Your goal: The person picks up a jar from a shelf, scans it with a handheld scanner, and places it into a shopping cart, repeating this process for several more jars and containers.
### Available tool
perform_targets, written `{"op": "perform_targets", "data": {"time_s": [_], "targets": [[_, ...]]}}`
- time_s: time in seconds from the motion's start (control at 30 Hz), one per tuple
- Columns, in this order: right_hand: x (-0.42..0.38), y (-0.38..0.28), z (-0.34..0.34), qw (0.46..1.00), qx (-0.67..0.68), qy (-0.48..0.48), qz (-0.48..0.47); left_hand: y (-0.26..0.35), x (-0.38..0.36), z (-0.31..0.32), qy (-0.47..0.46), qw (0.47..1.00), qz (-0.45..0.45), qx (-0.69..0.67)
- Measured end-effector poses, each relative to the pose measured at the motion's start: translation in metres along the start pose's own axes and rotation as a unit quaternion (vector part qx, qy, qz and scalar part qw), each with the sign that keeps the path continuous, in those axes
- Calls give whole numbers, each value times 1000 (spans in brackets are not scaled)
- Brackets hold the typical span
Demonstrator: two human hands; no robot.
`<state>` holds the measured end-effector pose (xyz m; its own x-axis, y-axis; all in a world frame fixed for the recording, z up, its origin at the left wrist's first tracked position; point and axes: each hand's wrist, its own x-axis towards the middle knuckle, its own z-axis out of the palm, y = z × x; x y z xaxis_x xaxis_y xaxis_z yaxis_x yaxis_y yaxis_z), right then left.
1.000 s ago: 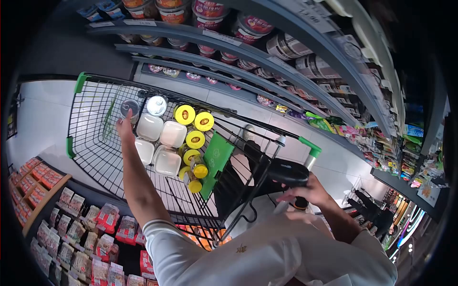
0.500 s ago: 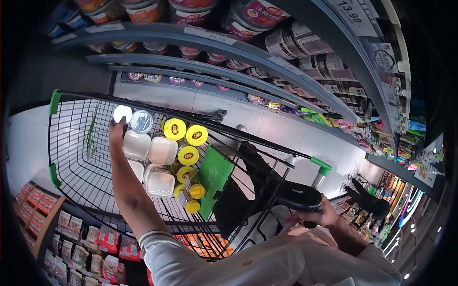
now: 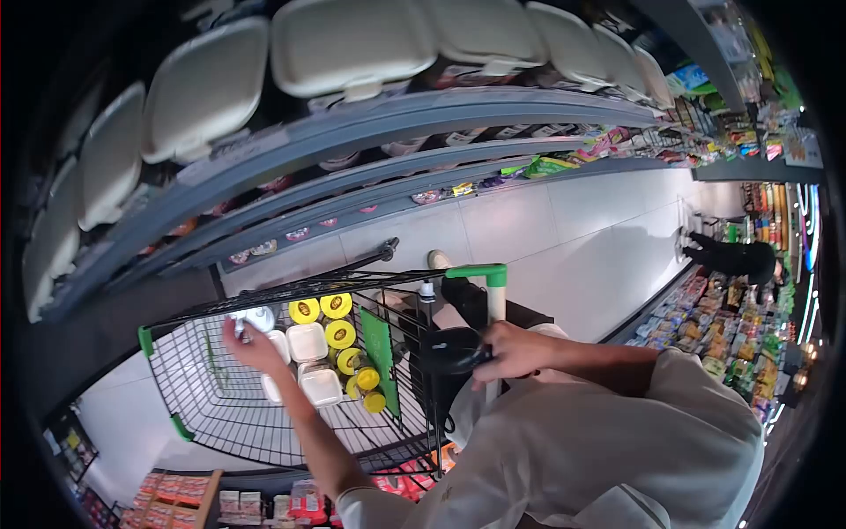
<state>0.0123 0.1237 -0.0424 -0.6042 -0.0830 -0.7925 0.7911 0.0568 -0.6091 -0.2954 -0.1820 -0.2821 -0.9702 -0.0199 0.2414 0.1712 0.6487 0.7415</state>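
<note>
Inside the wire shopping cart (image 3: 207,401), my left hand (image 3: 251,346) is beside the white and silver lidded containers (image 3: 256,316) at the far side. Its thumb and fingers look apart, with nothing visible between them. Under and beside that hand lie several white lidded boxes (image 3: 307,342). Several yellow-lidded jars (image 3: 340,334) stand or lean next to them, near the green panel (image 3: 377,357). My right hand (image 3: 515,353) is closed around the cart handle (image 3: 496,304), by a black rounded fitting (image 3: 451,352).
A long shelf (image 3: 352,119) with white-lidded boxes (image 3: 352,44) on its upper level runs along the far side. Packaged goods (image 3: 300,502) stand on the near side. A person in black (image 3: 736,257) is farther down the aisle beside stocked shelves (image 3: 696,335).
My view has shifted and turned, so the cart appears lower and white-lidded boxes show on the shelf. My left hand's fingers have come off the white lid. My right hand remains on the handle.
</note>
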Motion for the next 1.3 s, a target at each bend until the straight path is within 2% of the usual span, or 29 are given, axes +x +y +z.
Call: {"op": "perform_targets", "data": {"time_s": [0.03, 0.07, 0.1, 0.13, 0.17, 0.2, 0.23, 0.27, 0.33, 0.43, 0.53, 0.63, 0.67, 0.77, 0.9, 1.0, 1.1, 1.23, 1.3], "targets": [[-1, 0, -1, 999, 39, -10, 5, 53, -11, 1, -42, 998, 18, -40], [3, 13, 1, 997, 58, -27, -49, 103, -24, 4, -109, 987, 41, -113], [4, 16, 0, 997, 43, -30, -49, 152, -35, 9, -181, 966, 65, -175], [4, 16, 1, 998, 30, -32, -47, 194, -44, 13, -271, 948, 41, -160], [4, 15, 2, 998, 15, -34, -44, 242, -53, 23, -288, 928, 128, -199], [4, 17, 4, 998, -8, -29, -52, 284, -62, 32, -301, 916, 161, -209], [3, 18, 2, 996, -20, -40, -79, 319, -72, 44, -326, 902, 161, -232], [5, 21, 3, 996, -11, -54, -69, 344, -78, 59, -361, 884, 168, -244], [2, 22, -1, 996, -1, -72, -58, 377, -96, 98, -360, 881, 115, -286], [5, 34, -1, 991, 21, -82, -103, 407, -118, 155, -287, 905, 19, -314], [7, 49, 1, 980, 25, -75, -180, 430, -131, 189, -213, 928, 24, -305], [-4, 56, -6, 975, -13, -95, -203, 438, -142, 217, -144, 960, 56, -235], [-11, 56, -13, 975, -54, -91, -197, 436, -136, 227, -149, 956, 54, -247], [-8, 70, -10, 956, -103, -73, -264, 468, -136, 220, -93, 987, 76, -111], [11, 89, 2, 937, -127, -56, -320, 480, -135, 236, 16, 997, 47, -62], [18, 94, 2, 919, -161, -49, -356, 484, -136, 231, -11, 991, 8, -133], [-5, 83, -22, 907, -172, -42, -382, 477, -149, 218, -16, 991, 9, -135], [-3, 82, -24, 880, -229, -11, -416, 467, -171, 190, -90, 947, -35, -306], [7, 85, -19, 864, -246, -2, -440, 460, -178, 176, -108, 949, -28, -294]]}}
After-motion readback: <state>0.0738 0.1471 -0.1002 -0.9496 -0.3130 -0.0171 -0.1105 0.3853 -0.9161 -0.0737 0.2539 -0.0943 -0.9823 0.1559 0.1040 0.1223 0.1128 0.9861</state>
